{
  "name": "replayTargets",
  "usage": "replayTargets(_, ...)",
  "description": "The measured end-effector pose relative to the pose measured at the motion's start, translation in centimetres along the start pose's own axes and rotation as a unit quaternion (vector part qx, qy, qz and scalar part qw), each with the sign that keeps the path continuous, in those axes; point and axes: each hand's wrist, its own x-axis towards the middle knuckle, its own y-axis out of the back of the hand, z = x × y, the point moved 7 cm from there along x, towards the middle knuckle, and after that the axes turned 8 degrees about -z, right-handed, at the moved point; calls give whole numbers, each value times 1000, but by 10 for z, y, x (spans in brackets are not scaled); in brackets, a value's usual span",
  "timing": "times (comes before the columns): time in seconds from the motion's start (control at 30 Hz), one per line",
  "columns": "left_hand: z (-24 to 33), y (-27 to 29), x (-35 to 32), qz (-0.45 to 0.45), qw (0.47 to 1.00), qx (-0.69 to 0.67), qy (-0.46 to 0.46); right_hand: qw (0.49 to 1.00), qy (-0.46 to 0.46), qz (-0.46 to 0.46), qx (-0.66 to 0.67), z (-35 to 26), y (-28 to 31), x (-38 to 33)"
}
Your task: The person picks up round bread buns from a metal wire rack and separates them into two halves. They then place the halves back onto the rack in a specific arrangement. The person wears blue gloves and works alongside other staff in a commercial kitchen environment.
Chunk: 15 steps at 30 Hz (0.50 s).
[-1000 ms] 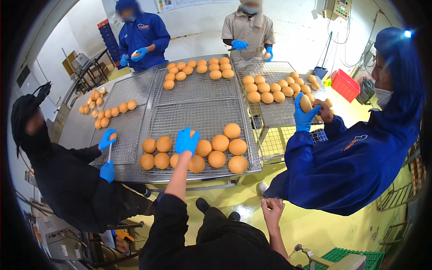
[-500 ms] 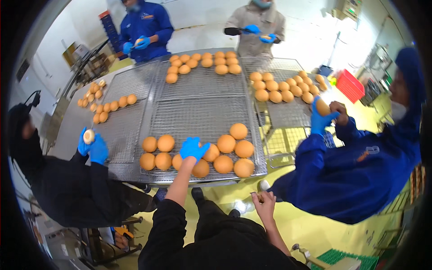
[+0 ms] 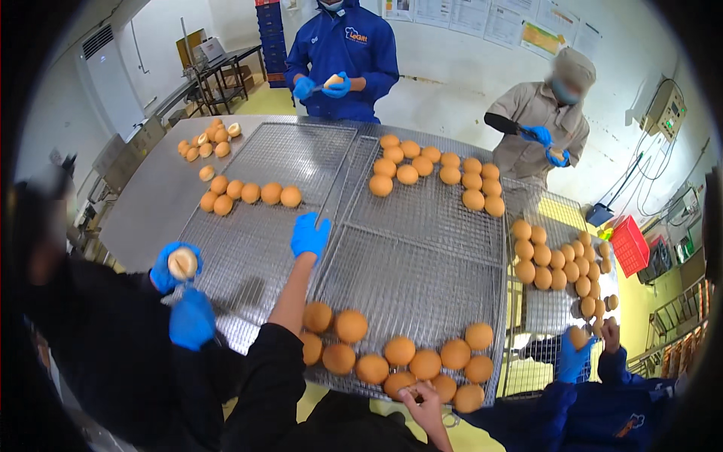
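My left hand (image 3: 310, 235), in a blue glove, reaches forward over the wire racks with its fingers apart and nothing in it. It is nearest to a short row of golden-brown buns (image 3: 271, 193) on the left rack. My right hand (image 3: 423, 399), bare, has its fingers curled in a pinch; whatever they may hold is too small to make out. It appears in front of the buns (image 3: 425, 364) along the near edge of the near wire rack (image 3: 422, 286). Whether it touches any of them I cannot tell.
Co-workers stand around the metal table (image 3: 132, 218), handling buns. On my left, gloved hands (image 3: 192, 316) hold a cut bun (image 3: 182, 264). More buns cover the far rack and the right rack (image 3: 557, 260). A red crate (image 3: 629, 245) stands beyond at the right.
My view has swung left. My left hand has left the near buns and stretched forward and left, empty. My right hand now appears in front of the near buns, its fingers still curled.
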Motion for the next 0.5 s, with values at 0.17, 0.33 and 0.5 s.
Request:
replayTargets(0.17, -74, -43, 121, -65, 983, 162, 56, 997, -51, 48, 42, -18, -10, 42)
replayTargets(0.33, -88, -62, 164, -161, 959, 230, 39, 989, -126, 59, 40, -14, -19, 51)
replayTargets(0.5, -91, -53, 144, -123, 971, 205, 31, 984, -150, 86, 31, -14, -17, 47)
